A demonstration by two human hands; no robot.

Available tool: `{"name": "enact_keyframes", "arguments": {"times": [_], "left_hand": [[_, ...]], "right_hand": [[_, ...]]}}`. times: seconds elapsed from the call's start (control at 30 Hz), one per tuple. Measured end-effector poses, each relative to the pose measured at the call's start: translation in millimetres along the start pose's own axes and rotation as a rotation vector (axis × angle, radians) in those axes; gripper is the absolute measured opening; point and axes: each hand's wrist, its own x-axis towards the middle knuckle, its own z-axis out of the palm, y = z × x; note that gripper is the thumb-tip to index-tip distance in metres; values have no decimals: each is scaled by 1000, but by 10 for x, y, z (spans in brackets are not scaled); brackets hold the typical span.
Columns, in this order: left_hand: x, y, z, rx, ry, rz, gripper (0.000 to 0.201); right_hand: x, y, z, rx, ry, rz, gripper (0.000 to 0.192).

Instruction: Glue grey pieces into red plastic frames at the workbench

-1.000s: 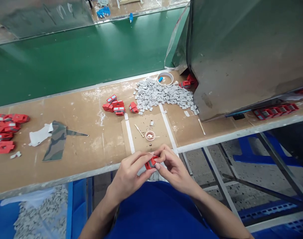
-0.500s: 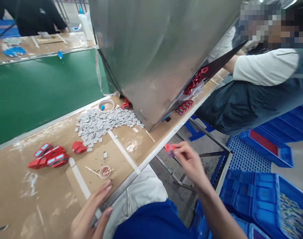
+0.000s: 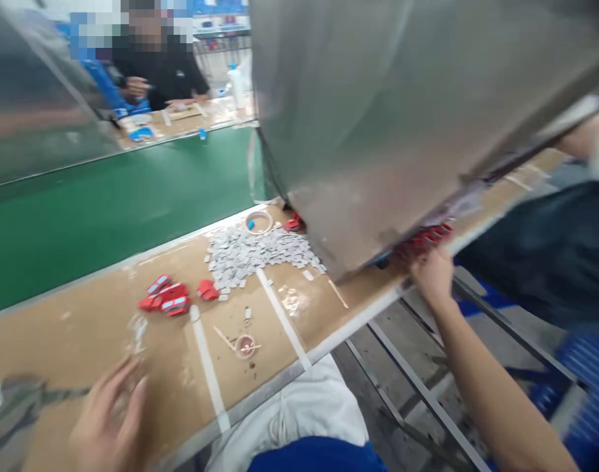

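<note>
My right hand [image 3: 433, 275] reaches to the table's right part, at the lower edge of the metal panel. Its fingers are curled and blurred against a small red plastic part [image 3: 404, 253], beside a row of similar red parts [image 3: 434, 233]. Over the brown table covering on the left, my left hand [image 3: 110, 413] has thumb and fingers apart and holds nothing. Beyond it lie several red plastic shells with pale-blue windows [image 3: 174, 298] and a smaller red piece [image 3: 208, 290]. A heap of small grey-white tiles [image 3: 260, 252] is near the table's middle.
A large metal panel [image 3: 378, 131] stands tilted over the table. Nearer me is a small cup [image 3: 244, 346] with a stick in it; a tape roll [image 3: 259, 223] lies behind the tiles. A green belt [image 3: 132, 196] runs behind. Co-workers sit across and at right.
My right hand has moved from beside the table edge, carrying the red part, to the row under the panel. My left hand has shifted left. The view has turned left.
</note>
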Motion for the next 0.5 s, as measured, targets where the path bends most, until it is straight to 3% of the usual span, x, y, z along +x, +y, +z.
{"name": "enact_keyframes", "arguments": {"times": [0.07,0.1,0.17,0.23,0.33,0.5], "left_hand": [[370,207,67,67,57,20,48],[570,261,122,77,27,37,52],[913,271,229,80,-38,48,57],[1103,220,291,88,-78,23,51],[1094,161,275,113,-59,-28,29],[708,156,151,106,-48,-58,19]], "right_hand": [[-23,1,-45,5,12,-19,16],[-66,1,-63,16,6,-33,21],[-229,-23,-93,35,20,-52,24],[-487,-105,-132,53,119,-71,22],[-934,-378,-230,113,130,-185,16],[-1406,-987,-349,277,-4,-284,22]]}}
